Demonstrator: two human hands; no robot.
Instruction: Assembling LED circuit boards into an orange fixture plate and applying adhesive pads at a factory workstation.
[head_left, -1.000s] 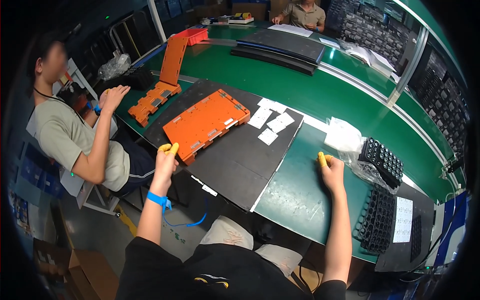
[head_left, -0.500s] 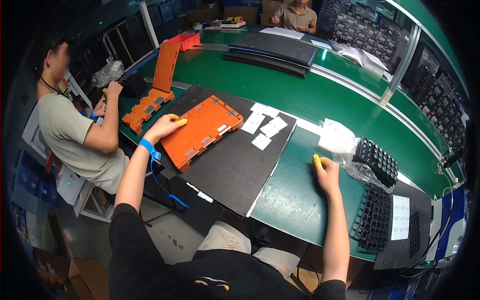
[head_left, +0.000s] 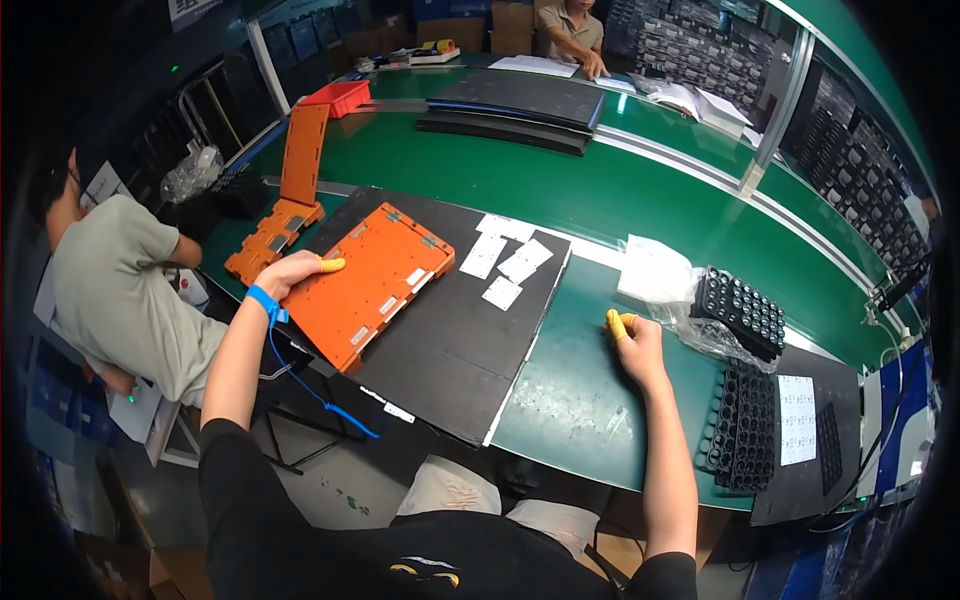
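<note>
My left hand, with a yellow finger cot on its thumb and a blue wrist strap below, grips the left edge of a closed orange fixture case. The thumb lies on its top face; the other fingers are hidden beneath. The case rests over a black mat. Over the dark green board to the right, my right hand is closed in a pinch. Yellow cots cover its thumb and forefinger. Whatever it may hold is too small to make out. Several white label cards lie right of the case.
At right are a clear bag with white wrap, a black tray of round parts, another black tray and a white sheet. An opened orange fixture stands at left beside a co-worker. Black panels lie farther back.
The view has shifted slightly. My left hand still grips the orange case, and my right hand stays pinched. The left co-worker has bent over and turned away; the far person's arm now reaches down.
</note>
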